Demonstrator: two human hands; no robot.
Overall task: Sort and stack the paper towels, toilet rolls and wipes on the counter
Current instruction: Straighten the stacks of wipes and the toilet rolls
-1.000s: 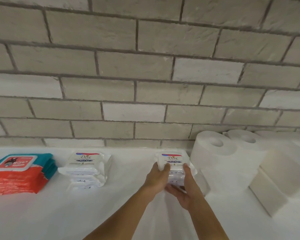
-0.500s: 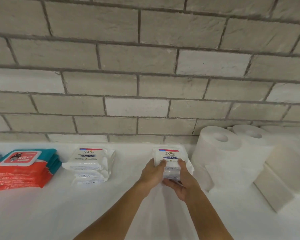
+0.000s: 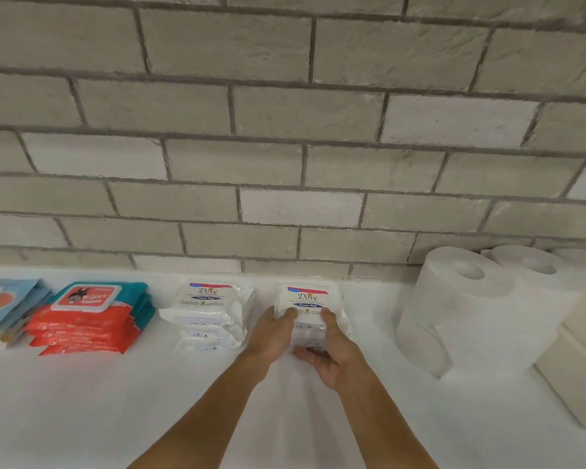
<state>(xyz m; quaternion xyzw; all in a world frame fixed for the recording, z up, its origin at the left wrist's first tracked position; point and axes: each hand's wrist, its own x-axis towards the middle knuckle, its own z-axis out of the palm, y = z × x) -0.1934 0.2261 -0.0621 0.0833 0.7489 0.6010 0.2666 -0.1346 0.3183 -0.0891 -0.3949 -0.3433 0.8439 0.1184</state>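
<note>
A small stack of white Dove wipe packs stands on the white counter near the wall. My left hand grips its left side and my right hand grips its right side and front. A second stack of white Dove packs lies just to the left, a narrow gap away. Further left is a stack of red and teal wipe packs. Large white paper rolls stand upright to the right.
A grey brick wall rises right behind the counter. Pale blue packs lie at the far left edge. White folded paper towel bundles rest at the far right, beside the rolls.
Both hands and the held Dove stack have shifted left, toward the other Dove stack and away from the rolls. The view has panned left too, bringing the blue packs in.
</note>
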